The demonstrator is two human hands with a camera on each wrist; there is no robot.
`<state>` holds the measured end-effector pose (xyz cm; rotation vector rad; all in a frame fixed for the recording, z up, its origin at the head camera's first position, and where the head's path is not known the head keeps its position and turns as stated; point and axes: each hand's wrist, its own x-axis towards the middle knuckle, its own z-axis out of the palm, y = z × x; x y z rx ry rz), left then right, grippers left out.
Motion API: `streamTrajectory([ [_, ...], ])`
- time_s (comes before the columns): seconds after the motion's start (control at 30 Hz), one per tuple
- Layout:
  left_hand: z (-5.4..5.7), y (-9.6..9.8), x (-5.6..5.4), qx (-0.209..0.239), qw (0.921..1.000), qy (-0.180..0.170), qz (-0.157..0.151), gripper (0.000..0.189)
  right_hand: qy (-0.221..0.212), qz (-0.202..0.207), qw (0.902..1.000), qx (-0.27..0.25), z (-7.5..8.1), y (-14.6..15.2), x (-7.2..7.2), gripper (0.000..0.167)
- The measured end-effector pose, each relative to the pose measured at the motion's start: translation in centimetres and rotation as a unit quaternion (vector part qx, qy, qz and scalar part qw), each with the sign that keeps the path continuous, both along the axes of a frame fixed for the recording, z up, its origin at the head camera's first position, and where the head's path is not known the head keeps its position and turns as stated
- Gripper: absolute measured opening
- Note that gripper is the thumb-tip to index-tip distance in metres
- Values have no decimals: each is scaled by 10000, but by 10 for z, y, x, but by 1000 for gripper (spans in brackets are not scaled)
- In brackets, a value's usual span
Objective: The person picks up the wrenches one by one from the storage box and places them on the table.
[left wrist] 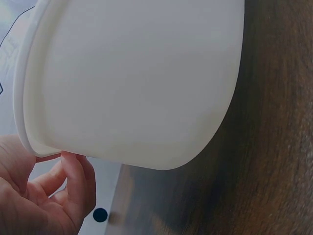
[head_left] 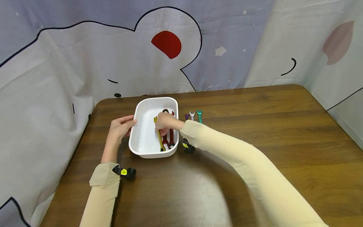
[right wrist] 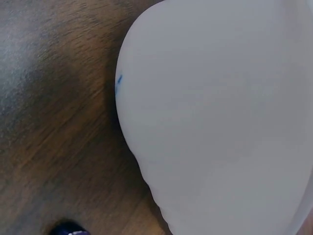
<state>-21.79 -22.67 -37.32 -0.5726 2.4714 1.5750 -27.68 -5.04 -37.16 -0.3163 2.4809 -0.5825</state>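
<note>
A white plastic tub (head_left: pixel 144 138) stands on the table; its outer wall fills most of both wrist views. My left hand (head_left: pixel 120 127) grips its left rim, thumb over the edge and fingers against the outside, as the left wrist view (left wrist: pixel 63 191) also shows. Inside the tub, my right hand (head_left: pixel 165 122) has curled fingers around the shaft of a yellow wrench (head_left: pixel 160 142), covering its middle. Red wrenches (head_left: pixel 171 138) lie beside it along the tub's right side, partly hidden under that hand. The right wrist view does not show the right hand.
Right of the tub, a purple wrench (head_left: pixel 187 116), a silver wrench (head_left: pixel 192 115) and a green wrench (head_left: pixel 199 116) lie on the wooden table (head_left: pixel 255 126), partly behind the right sleeve. A printed cloth (head_left: pixel 113 56) hangs along the table's back edge.
</note>
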Motion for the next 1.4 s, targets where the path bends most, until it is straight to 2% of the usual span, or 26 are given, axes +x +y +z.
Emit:
streamTrajectory([
  [0.2, 1, 1, 0, 1, 10000, -40, 39, 51, 504, 252, 9980, 287, 3, 2, 1, 18],
  [0.27, 1, 1, 0, -1, 10000, -46, 49, 51, 533, 264, 9979, 266, 4, 2, 1, 18],
  [0.43, -1, 1, -1, -54, 10000, -12, 33, 50, 256, 22, 9995, -195, 3, 6, 1, 27],
  [0.6, -3, 0, -3, -69, 10000, 9, 34, 50, 589, 63, 9969, -527, 12, 12, 10, 35],
  [0.77, -3, 0, -3, -58, 9999, -28, 93, 49, 815, 80, 9943, -688, 19, 13, 14, 32],
  [0.87, -2, -1, -3, -48, 9999, -55, 103, 49, 670, 44, 9927, -1001, 21, 14, 14, 26],
  [1.03, -1, -1, -3, -30, 9999, -46, 89, 49, 659, 25, 9860, -1531, 24, 21, 16, 19],
  [1.4, -1, -1, -4, -67, 10000, -43, 22, 49, 555, -139, 9694, -2387, 32, 35, 23, 18],
])
